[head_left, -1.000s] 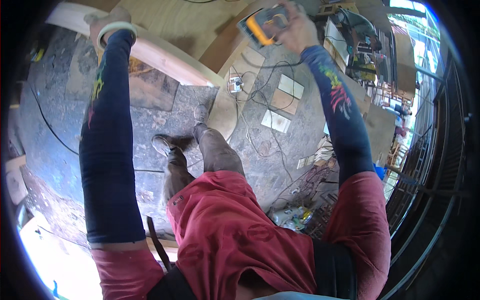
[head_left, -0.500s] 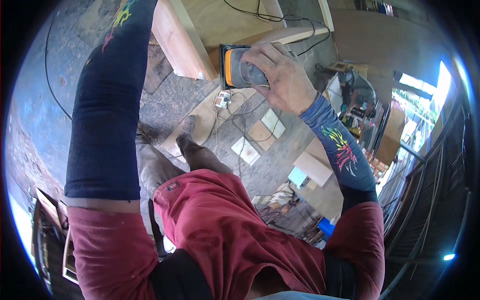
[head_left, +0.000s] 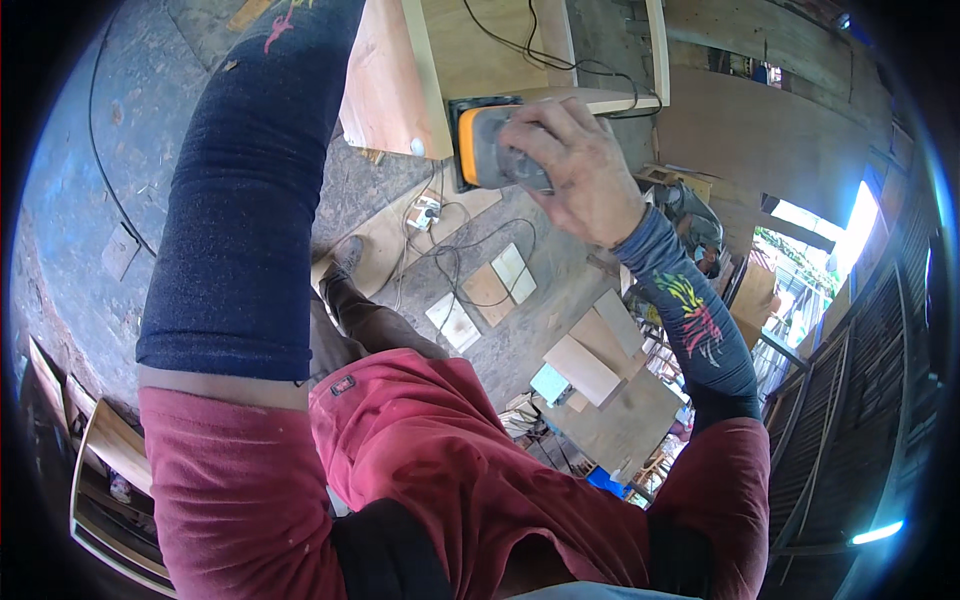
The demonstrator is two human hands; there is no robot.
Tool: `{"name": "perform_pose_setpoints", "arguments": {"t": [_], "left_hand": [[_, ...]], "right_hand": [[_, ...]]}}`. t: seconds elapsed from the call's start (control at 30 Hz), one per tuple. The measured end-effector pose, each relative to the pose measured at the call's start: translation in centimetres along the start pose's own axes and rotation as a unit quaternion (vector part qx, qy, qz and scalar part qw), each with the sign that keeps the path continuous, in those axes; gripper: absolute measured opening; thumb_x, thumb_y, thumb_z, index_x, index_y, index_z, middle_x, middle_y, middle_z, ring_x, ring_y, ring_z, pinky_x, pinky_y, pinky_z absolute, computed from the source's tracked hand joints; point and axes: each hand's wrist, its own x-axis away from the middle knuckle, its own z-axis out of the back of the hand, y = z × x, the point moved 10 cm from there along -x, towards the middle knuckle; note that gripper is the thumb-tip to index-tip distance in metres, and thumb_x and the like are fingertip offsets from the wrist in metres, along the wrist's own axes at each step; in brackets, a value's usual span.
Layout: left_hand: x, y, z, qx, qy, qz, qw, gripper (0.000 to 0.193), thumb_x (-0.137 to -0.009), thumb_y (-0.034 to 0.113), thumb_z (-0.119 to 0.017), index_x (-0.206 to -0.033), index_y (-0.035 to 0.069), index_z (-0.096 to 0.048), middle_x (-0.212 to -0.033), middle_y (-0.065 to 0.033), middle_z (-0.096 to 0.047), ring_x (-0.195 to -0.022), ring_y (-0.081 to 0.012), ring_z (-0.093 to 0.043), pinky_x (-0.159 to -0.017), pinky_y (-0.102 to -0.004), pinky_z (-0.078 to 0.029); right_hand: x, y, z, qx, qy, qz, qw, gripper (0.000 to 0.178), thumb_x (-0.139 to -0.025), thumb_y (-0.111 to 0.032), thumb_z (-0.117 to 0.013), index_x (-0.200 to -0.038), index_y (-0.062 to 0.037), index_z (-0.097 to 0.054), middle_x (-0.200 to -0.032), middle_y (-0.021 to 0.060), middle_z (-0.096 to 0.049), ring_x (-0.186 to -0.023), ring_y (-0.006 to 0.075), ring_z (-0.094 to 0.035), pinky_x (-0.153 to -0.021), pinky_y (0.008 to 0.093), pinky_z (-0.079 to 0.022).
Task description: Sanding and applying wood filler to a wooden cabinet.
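My right hand (head_left: 585, 180) is wrapped round the body of an orange and grey power sander (head_left: 488, 148), fingers over its top. The sander's flat black pad faces the front edges of a pale wooden box (head_left: 393, 90) with open compartments. It sits by the corner where an upright panel meets a horizontal one (head_left: 595, 98); whether the pad touches the wood I cannot tell. My left arm (head_left: 245, 220), in a dark blue sleeve, reaches up past the top edge beside the box's left side, so its hand is out of sight.
A black cord (head_left: 585, 66) hangs across the box. On the floor lie a long board (head_left: 470, 207), a white power strip (head_left: 425, 212) with tangled cables, and several white and tan pieces (head_left: 453, 322). Flat panels (head_left: 580, 370) lie farther right. My foot (head_left: 345, 255) stands by the long board.
The whole view has shifted, so the box and floor things appear in different places. The sander appears slightly lower and farther right, still in my right hand at the same corner.
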Motion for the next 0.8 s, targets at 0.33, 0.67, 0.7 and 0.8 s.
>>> {"name": "perform_pose_setpoints", "arguments": {"t": [0.33,0.67,0.7,0.8], "left_hand": [[1.5,2.7,0.2,-0.111,-0.031,-0.012,0.993,0.068,-0.085,0.02,-0.062,-0.15,0.006,-0.047,-0.142,-0.0288,-0.055,-0.136,-0.0402,-0.052,-0.116,-0.043,-0.039],[-0.9,-0.7,-2.0,0.021,-0.25,0.104,0.962,0.071,-0.083,0.019,-0.063,-0.15,0.005,-0.048,-0.141,-0.0279,-0.057,-0.136,-0.039,-0.052,-0.115,-0.0404,-0.04],[-0.7,0.6,0.3,-0.109,0.004,-0.041,0.993,0.072,-0.082,0.018,-0.063,-0.151,0.005,-0.047,-0.142,-0.0274,-0.057,-0.137,-0.0382,-0.052,-0.116,-0.04,-0.04],[1.0,1.2,-1.4,-0.1,-0.022,-0.015,0.995,0.071,-0.084,0.017,-0.063,-0.151,0.003,-0.046,-0.142,-0.027,-0.056,-0.137,-0.0374,-0.052,-0.117,-0.0393,-0.039]], "right_hand": [[1.3,1.2,0.0,0.038,-0.012,-0.012,0.999,0.063,-0.067,-0.006,-0.077,-0.127,-0.0186,-0.059,-0.127,0.0041,-0.055,-0.113,0.0313,-0.056,-0.091,0.0497,-0.051],[-0.5,0.7,0.3,0.028,-0.016,0.014,0.999,0.069,-0.063,-0.009,-0.078,-0.129,-0.0234,-0.062,-0.131,0.0006,-0.056,-0.116,0.0298,-0.054,-0.09,0.0486,-0.045],[-0.3,0.5,0.0,0.026,-0.019,0.014,0.999,0.069,-0.063,-0.009,-0.078,-0.129,-0.0234,-0.062,-0.131,0.0006,-0.056,-0.116,0.0298,-0.054,-0.09,0.0486,-0.045],[1.3,-0.3,-0.6,0.068,-0.033,0.026,0.997,0.064,-0.071,-0.007,-0.071,-0.131,-0.0257,-0.061,-0.127,0.0004,-0.056,-0.114,0.0285,-0.053,-0.087,0.049,-0.045]]}}
